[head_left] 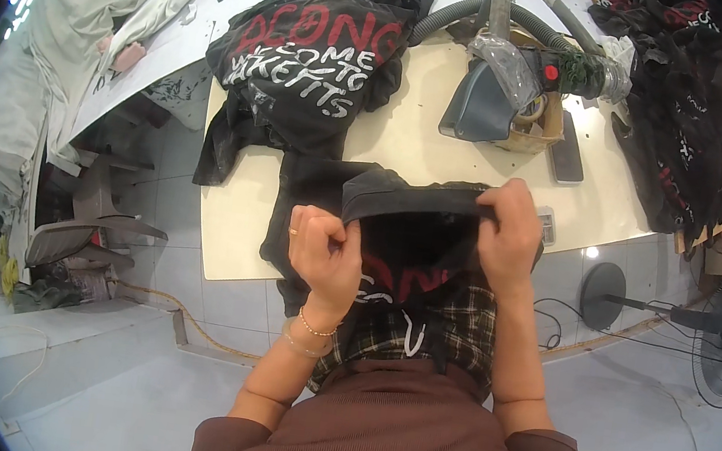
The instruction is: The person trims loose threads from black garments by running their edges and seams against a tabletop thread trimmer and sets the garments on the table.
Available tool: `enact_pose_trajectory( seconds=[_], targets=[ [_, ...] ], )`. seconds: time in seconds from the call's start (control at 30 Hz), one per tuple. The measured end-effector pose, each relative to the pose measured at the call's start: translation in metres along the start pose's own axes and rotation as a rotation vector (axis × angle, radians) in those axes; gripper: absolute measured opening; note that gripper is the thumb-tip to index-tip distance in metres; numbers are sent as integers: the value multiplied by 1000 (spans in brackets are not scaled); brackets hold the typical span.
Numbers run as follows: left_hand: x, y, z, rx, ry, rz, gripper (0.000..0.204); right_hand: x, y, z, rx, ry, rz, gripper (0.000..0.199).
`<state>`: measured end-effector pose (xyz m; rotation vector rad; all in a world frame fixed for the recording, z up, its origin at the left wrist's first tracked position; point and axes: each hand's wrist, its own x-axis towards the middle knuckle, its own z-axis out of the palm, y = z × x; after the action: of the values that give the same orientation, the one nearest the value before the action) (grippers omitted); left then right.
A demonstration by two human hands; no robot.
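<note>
Two hands hold one black garment (pixel 419 233) at the near edge of the cream table (pixel 409 141). The piled printed shirts (pixel 309 64) behind could snag its trailing hem, we judge. Our left hand (pixel 325 253) and right hand (pixel 511 232) each keep a closed grip on its folded edge; either could slip.

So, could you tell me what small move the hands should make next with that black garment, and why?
Probably draw the two hands apart to pull the edge taut. The left hand and right hand both pinch the black garment by its folded edge, which sags between them, while the rest hangs crumpled over the table edge.
</note>
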<state>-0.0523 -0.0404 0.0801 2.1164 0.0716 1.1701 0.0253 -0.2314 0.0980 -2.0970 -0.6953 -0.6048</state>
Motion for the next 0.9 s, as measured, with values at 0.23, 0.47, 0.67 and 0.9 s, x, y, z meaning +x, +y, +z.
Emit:
enact_pose_trajectory(
  seconds=[0.23, 0.47, 0.67, 0.9],
  targets=[
    [-15, -6, -9, 61, -19, -120, 37, -18, 14, 1, 72, 171, 195, 30],
    [-13, -9, -12, 24, 45, -274, 31, -21, 20, 0, 181, 208, 314, 31],
    [14, -40, -10, 80, -95, -444, 24, -5, 21, -13, 171, -101, 358, 27],
    [15, -42, -10, -651, -387, -1145, 11, 2, 6, -7, 40, -80, 552, 23]
  ],
)
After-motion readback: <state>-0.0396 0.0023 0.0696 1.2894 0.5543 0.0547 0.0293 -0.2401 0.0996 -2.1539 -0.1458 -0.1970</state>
